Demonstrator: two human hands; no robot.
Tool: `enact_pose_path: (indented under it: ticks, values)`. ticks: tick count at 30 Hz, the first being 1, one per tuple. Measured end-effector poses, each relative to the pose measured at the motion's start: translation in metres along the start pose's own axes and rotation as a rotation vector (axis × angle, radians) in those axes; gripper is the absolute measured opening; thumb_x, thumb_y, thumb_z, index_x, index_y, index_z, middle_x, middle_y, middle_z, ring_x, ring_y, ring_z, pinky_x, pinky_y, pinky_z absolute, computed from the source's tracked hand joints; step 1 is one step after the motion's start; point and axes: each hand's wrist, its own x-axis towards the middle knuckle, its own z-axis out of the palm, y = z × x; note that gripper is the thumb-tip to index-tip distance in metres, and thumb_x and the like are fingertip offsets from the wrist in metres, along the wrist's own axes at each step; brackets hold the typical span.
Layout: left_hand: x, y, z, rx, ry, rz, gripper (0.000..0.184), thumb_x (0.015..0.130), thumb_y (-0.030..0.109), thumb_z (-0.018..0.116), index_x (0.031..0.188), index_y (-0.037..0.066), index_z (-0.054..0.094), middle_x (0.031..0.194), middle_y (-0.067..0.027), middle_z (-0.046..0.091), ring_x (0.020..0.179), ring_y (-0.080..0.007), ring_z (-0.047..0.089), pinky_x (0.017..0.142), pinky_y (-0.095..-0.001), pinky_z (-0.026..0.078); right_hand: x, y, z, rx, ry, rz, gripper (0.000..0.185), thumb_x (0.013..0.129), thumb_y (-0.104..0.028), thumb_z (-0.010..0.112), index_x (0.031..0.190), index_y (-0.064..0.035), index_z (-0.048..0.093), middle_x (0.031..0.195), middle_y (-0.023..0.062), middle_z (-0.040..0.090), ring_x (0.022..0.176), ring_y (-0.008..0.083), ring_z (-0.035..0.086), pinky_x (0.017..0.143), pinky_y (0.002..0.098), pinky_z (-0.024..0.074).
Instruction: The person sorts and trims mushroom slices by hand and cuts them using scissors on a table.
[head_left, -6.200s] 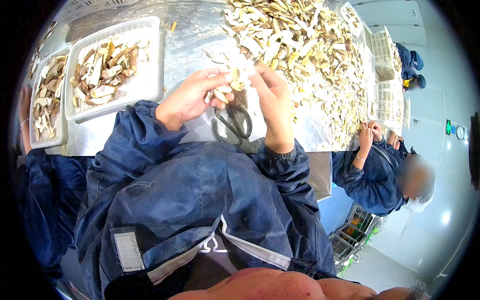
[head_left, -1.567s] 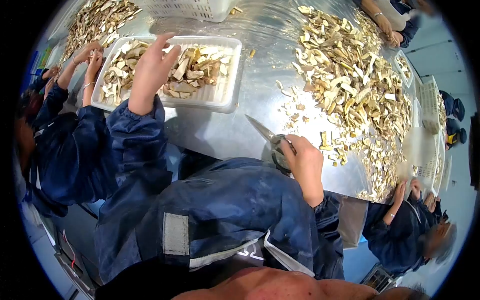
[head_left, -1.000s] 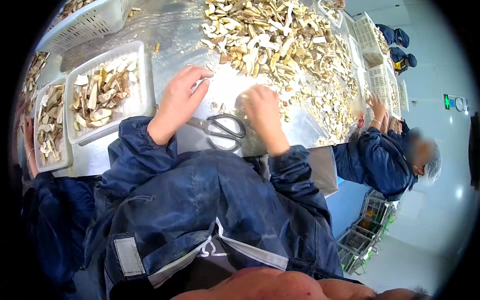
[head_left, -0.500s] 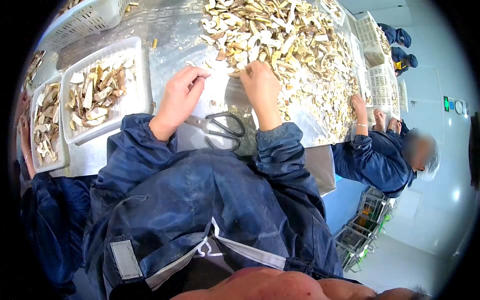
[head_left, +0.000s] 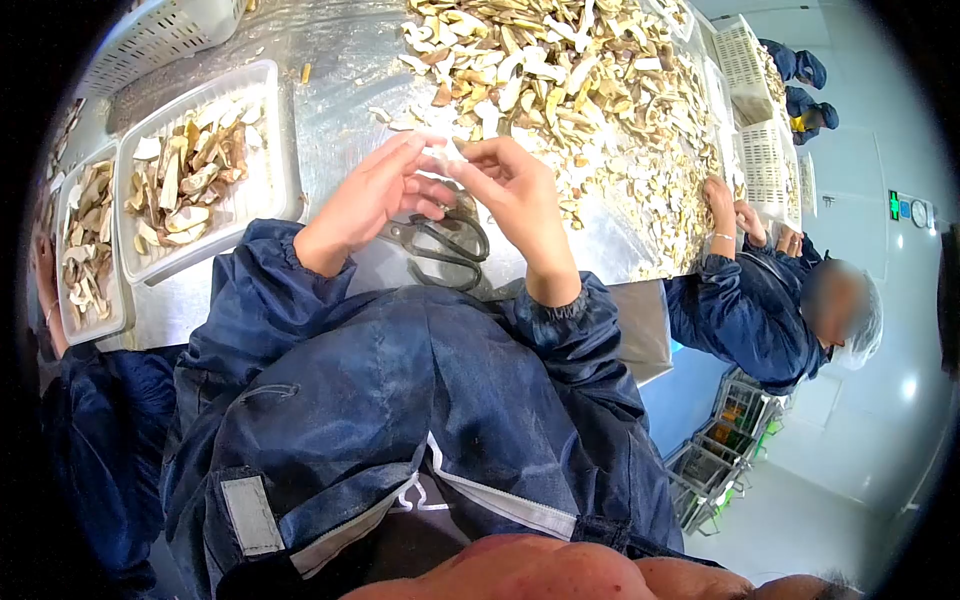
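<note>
Above the metal table, my left hand and my right hand meet at the fingertips. A small pale piece, washed out by glare, shows between them; my right thumb and fingers pinch it. The fingers of my left hand are curled beside it, and what they hold is hard to make out. Scissors with black handles lie just below my hands, their blades partly hidden by my left hand. Beyond my hands spreads a large heap of sliced mushrooms, with smaller bits toward the right.
On the left stand a white tray of slices and a second tray beside it. A perforated basket is at the upper left. White crates stand at the right, near a co-worker's hands. Another person's sleeve shows at left.
Since half a second ago my right hand has come back from the heap's edge to my left hand, with a small piece at its fingertips. Earlier my left hand was over the trays.
</note>
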Motion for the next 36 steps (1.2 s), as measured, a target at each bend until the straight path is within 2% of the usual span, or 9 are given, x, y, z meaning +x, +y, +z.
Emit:
enact_pose_path:
  ticks: [4, 7, 10, 13, 20, 24, 27, 32, 36]
  values:
    - [0.001, 0.001, -0.013, 0.112, -0.01, -0.069, 0.032, 0.106, 0.023, 0.046, 0.131, 0.005, 0.053, 0.086, -0.006, 0.06, 0.068, -0.0145, 0.062, 0.06, -0.0261, 0.052, 0.024, 0.032, 0.005, -0.612, 0.127, -0.16, 0.026, 0.085, -0.017, 0.074, 0.106, -0.0023, 0.071, 0.085, 0.0157, 0.067, 0.071, 0.0262, 0.065, 0.068, 0.035, 0.0514]
    - [0.003, 0.004, -0.026, 0.167, -0.032, -0.08, 0.028, 0.104, 0.02, 0.048, 0.128, 0.005, 0.055, 0.08, -0.0039, 0.058, 0.064, -0.0138, 0.06, 0.054, -0.0257, 0.05, 0.024, 0.049, 0.007, -0.652, 0.096, -0.242, 0.025, 0.09, -0.02, 0.071, 0.105, -0.0002, 0.071, 0.084, 0.0118, 0.069, 0.075, 0.0215, 0.066, 0.067, 0.0344, 0.0513]
    - [0.003, 0.005, -0.022, 0.192, 0.008, -0.08, 0.026, 0.103, 0.018, 0.05, 0.125, 0.005, 0.056, 0.08, -0.0034, 0.06, 0.062, -0.0133, 0.06, 0.052, -0.0254, 0.049, 0.014, 0.045, 0.004, -0.044, 0.047, 0.151, 0.021, 0.093, -0.018, 0.068, 0.102, 0.0008, 0.07, 0.084, 0.0098, 0.069, 0.074, 0.0166, 0.063, 0.066, 0.032, 0.0495]
    - [0.003, 0.003, -0.017, 0.204, 0.028, -0.09, 0.025, 0.101, 0.017, 0.052, 0.124, 0.006, 0.057, 0.083, -0.004, 0.062, 0.066, -0.0131, 0.061, 0.054, -0.0256, 0.05, 0.01, 0.04, -0.011, 0.406, -0.085, 0.289, 0.024, 0.097, -0.021, 0.066, 0.104, 0.0014, 0.069, 0.088, 0.0047, 0.07, 0.073, 0.0088, 0.058, 0.066, 0.0245, 0.0453]
    - [0.003, 0.0, -0.015, 0.174, 0.008, -0.052, 0.027, 0.102, 0.022, 0.057, 0.123, 0.006, 0.059, 0.091, -0.0048, 0.063, 0.077, -0.012, 0.062, 0.059, -0.0253, 0.051, 0.001, 0.034, -0.007, 0.585, -0.141, 0.37, 0.023, 0.099, -0.022, 0.063, 0.103, 0.0, 0.069, 0.088, 0.0016, 0.069, 0.074, 0.0064, 0.057, 0.068, 0.021, 0.043]
    - [0.002, -0.008, -0.009, 0.156, -0.084, -0.076, 0.029, 0.103, 0.026, 0.057, 0.124, 0.006, 0.059, 0.09, -0.0035, 0.063, 0.075, -0.0107, 0.061, 0.058, -0.0244, 0.05, -0.01, 0.017, 0.007, 0.42, -0.204, 0.224, 0.027, 0.098, -0.026, 0.066, 0.099, 0.001, 0.07, 0.09, 0.0001, 0.07, 0.077, 0.0065, 0.059, 0.066, 0.0233, 0.046]
    - [0.004, -0.011, -0.017, 0.151, -0.038, -0.102, 0.027, 0.103, 0.024, 0.057, 0.123, 0.007, 0.06, 0.089, -0.0028, 0.063, 0.071, -0.0099, 0.061, 0.056, -0.024, 0.049, 0.0, 0.019, -0.004, 0.084, -0.057, 0.22, 0.029, 0.097, -0.029, 0.068, 0.096, -0.0003, 0.071, 0.084, 0.0024, 0.069, 0.073, 0.0063, 0.058, 0.064, 0.0252, 0.0462]
    - [0.006, -0.006, -0.025, 0.001, -0.039, -0.08, 0.02, 0.103, 0.023, 0.052, 0.107, 0.005, 0.059, 0.093, -0.0088, 0.067, 0.072, -0.0159, 0.066, 0.057, -0.028, 0.052, 0.029, 0.05, -0.006, -0.683, 0.253, -0.092, 0.024, 0.088, -0.027, 0.069, 0.082, -0.0034, 0.07, 0.08, 0.0177, 0.067, 0.075, 0.0383, 0.065, 0.066, 0.0464, 0.051]
    - [0.007, -0.004, -0.029, -0.073, -0.04, -0.035, 0.02, 0.104, 0.023, 0.047, 0.108, 0.006, 0.056, 0.1, -0.0107, 0.068, 0.083, -0.0193, 0.069, 0.063, -0.0289, 0.056, 0.032, 0.059, -0.005, -0.744, 0.226, -0.038, 0.024, 0.088, -0.027, 0.07, 0.083, -0.0029, 0.07, 0.082, 0.0177, 0.068, 0.074, 0.0371, 0.066, 0.067, 0.046, 0.0514]
